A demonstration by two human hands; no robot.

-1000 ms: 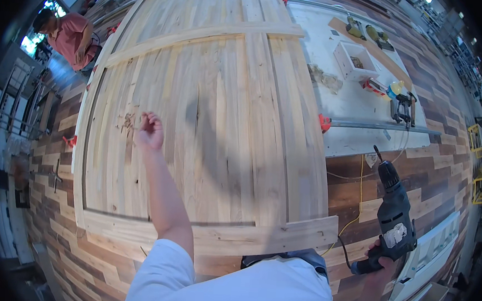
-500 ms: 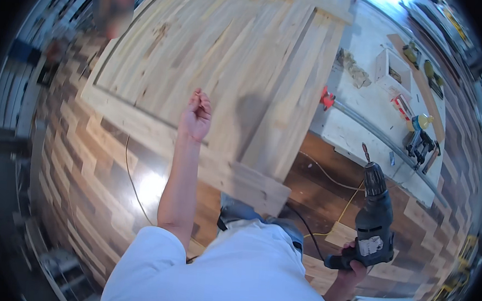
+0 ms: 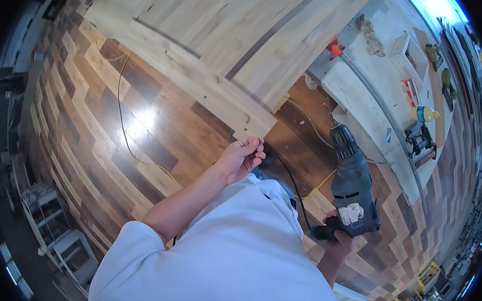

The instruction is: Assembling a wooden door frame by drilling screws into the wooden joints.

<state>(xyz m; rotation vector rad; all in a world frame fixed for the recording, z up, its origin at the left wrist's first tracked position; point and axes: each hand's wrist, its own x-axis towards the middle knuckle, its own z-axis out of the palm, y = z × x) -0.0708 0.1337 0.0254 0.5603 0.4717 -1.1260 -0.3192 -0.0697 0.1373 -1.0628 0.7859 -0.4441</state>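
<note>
In my right hand [image 3: 342, 242] is a dark corded power drill [image 3: 352, 183], gripped by its handle. The drill's bit points up and away from me, beside the white worktable's near edge. My left hand [image 3: 242, 160] is closed in a pinch close in front of my body, just short of the near corner of a large pale wooden panel [image 3: 199, 24]. What the fingertips hold, if anything, is too small to make out. Raised strips frame the panel, which lies flat and overhangs the white worktable [image 3: 344, 79].
A pipe clamp [image 3: 368, 93] with a red end lies along the table. Beyond it are a white box [image 3: 410, 59], a bottle with yellow liquid [image 3: 424, 113] and a black clamp [image 3: 419, 139]. A yellow cord [image 3: 122, 106] runs over the wooden floor. Shelving [image 3: 59, 233] stands lower left.
My left hand has come back from above the panel toward my body and to the right, still pinched. The drill has shifted slightly left and up in view. The panel now appears higher up.
</note>
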